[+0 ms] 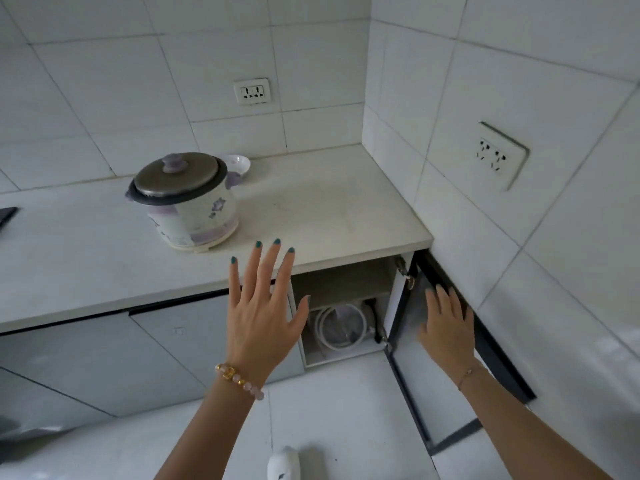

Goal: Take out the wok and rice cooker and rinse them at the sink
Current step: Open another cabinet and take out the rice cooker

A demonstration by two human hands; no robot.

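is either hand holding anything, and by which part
Nothing is held. The left hand hovers spread open; the right hand rests straight fingers flat on the open cabinet door.

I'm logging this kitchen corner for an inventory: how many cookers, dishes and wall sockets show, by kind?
White floral rice cooker with grey metal lid: 1
Small white ceramic dish: 1
White wall sockets: 2
Total: 4

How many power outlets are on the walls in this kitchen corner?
2. The white back-wall outlet is above the white stone countertop; the white side-wall outlet is on the right wall, above the open dark-framed cabinet door. Others may be out of view.
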